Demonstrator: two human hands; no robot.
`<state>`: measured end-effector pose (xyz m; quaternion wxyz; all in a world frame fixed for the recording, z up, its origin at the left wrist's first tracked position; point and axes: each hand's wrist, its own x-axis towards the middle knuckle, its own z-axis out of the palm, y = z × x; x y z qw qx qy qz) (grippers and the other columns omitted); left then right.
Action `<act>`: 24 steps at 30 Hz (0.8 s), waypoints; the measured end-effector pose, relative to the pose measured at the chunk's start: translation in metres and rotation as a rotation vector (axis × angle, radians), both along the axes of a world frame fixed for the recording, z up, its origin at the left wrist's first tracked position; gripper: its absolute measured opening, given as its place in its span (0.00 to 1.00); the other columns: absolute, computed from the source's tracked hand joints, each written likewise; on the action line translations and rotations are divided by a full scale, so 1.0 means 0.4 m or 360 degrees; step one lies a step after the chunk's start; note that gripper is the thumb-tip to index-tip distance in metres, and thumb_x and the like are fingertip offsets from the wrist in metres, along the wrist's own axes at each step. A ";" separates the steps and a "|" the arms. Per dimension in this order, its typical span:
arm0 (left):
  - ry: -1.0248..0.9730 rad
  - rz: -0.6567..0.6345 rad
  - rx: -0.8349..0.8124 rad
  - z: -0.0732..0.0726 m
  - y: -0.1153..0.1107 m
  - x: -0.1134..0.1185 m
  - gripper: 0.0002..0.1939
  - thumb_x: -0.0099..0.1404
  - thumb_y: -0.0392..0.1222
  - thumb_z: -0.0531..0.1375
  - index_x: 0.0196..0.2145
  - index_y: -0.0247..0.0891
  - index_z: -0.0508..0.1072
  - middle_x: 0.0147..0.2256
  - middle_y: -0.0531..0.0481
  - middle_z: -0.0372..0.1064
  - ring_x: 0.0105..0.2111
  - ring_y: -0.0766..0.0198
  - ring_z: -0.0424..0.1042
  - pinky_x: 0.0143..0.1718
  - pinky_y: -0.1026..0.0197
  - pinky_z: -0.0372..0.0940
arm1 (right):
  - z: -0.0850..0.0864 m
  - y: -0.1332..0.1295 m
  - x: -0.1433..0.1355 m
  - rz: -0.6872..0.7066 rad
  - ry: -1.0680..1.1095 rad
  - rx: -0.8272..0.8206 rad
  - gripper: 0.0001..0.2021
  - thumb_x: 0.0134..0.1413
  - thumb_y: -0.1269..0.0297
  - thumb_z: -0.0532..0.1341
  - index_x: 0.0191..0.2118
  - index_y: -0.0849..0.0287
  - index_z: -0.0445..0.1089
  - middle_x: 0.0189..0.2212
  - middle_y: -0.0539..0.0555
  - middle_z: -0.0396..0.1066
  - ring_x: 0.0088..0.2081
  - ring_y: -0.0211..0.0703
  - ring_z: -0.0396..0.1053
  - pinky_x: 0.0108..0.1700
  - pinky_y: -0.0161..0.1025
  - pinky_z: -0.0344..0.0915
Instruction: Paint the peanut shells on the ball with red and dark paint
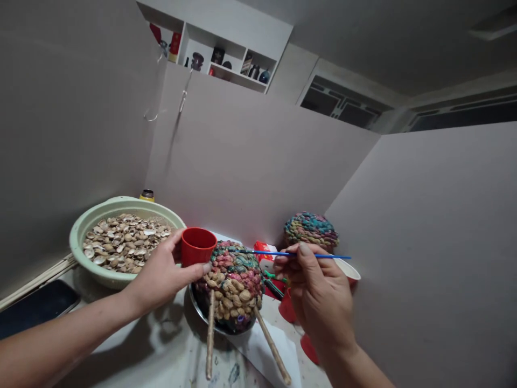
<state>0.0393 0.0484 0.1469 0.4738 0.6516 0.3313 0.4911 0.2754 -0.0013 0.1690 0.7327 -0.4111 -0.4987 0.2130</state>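
My left hand (173, 265) is closed around a red cup (198, 247), its thumb near the left side of a rounded peanut-covered form (234, 277). Pink and green paint covers the form's upper part; the peanuts lower down are bare tan. Two sticks (271, 345) project from its front, and it rests in a dark round bowl (198, 311). Pinched in my right hand (317, 280) is a blue paintbrush (299, 254), held nearly level, with its bristles pointing left at the painted upper part. Whether the bristles touch it is hard to tell.
A green basket (76, 242) of shells stands at the left, with a dark phone-like object (38, 310) in front. A second painted form (311, 230) sits at the back right. Red cups (287, 307) and a white-lined bowl (349, 271) are around my right hand. Grey panels surround the table.
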 end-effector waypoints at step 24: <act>0.0026 0.0209 -0.0090 -0.056 -0.039 0.007 0.24 0.56 0.43 0.67 0.50 0.41 0.69 0.49 0.46 0.76 0.48 0.55 0.76 0.51 0.51 0.70 | -0.026 -0.048 0.067 0.0011 -0.1431 0.0208 0.06 0.67 0.69 0.58 0.41 0.54 0.71 0.33 0.50 0.75 0.33 0.38 0.75 0.37 0.34 0.70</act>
